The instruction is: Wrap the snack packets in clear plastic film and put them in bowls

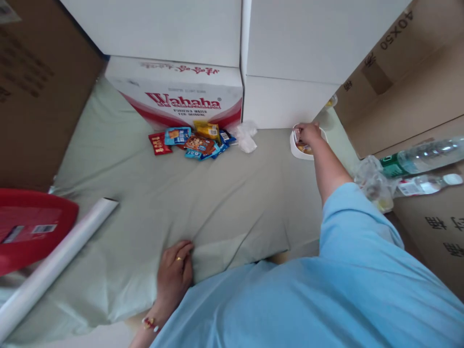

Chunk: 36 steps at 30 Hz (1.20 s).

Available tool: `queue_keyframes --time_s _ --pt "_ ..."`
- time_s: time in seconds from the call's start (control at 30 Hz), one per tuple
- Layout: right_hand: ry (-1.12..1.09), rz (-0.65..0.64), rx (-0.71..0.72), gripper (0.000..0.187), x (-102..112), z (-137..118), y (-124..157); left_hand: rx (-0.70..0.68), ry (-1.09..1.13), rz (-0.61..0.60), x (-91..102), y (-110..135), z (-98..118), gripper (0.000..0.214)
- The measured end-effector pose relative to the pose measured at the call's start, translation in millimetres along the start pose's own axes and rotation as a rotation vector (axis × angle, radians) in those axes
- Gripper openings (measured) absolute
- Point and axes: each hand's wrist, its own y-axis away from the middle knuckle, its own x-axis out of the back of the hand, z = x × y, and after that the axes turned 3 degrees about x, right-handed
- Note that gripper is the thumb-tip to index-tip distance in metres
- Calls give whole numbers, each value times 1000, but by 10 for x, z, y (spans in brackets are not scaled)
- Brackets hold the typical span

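Observation:
In the head view my right hand [309, 134] reaches into a small white tub [301, 153] at the right. Its fingers are closed on a small snack packet [297, 135] at the tub's left inner side. More brownish-yellow packets [306, 149] lie in the tub, partly covered by the hand. My left hand [175, 265] rests at the cloth's front edge, holding nothing, its fingers loosely bent and lying on the fabric. A pile of snack packets [199, 144], blue, brown and yellow with a red packet [159, 143] at its left, sits beyond it.
Behind the packets stands a Wahaha water carton [181, 99], beside white boxes [290, 101]. Crumpled clear plastic [246, 137] lies right of the pile. Plastic bottles [427, 157] are at the right. A red object [32, 222] and a white roll [61, 256] occupy the left.

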Motion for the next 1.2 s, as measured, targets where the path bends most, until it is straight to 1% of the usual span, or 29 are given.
queue_keyframes --time_s 0.1,0.2,0.3,0.33,0.37,0.47,0.53,0.57,0.67,0.77,0.87,0.93,1.0,1.07,1.13,1.2 --pt "4 104 -53 32 -22 -42 119 -7 -7 18 8 -22 16 20" --pt "3 207 -62 31 88 -119 229 12 -3 23 0 -20 29 19" --pt "-3 358 -56 38 200 -349 304 43 33 19 -16 -5 34 19" --pt "-6 388 -35 39 211 -463 322 60 50 15 -20 -1 34 19" --pt "-17 385 7 39 202 -593 336 81 67 9 -22 2 35 19" --pt "-104 254 200 32 69 -1022 345 144 111 -16 -16 2 42 20" --pt "-175 173 268 31 -69 -1287 307 180 131 -33 -6 -1 53 21" --pt "-201 155 265 32 -139 -1401 274 194 139 -39 -2 -3 59 21" --pt "-249 128 188 33 -328 -1675 150 220 153 -44 6 -6 78 21" --pt "-283 32 114 28 -494 -1878 68 232 159 -39 3 -6 88 22" --pt "-291 -73 62 31 -618 -1997 77 226 174 -29 3 -9 92 21" --pt "-290 -78 39 26 -651 -2002 135 217 194 -20 13 -14 97 21" --pt "-369 -28 1 23 -646 -1950 261 214 225 -7 36 -23 107 21" --pt "-589 31 -51 25 -631 -1877 502 233 267 5 72 -42 126 21" --pt "-928 58 -101 35 -642 -1827 889 282 316 2 111 -79 159 21" --pt "-1242 -7 -109 46 -695 -1834 1405 350 373 -22 143 -146 216 24"
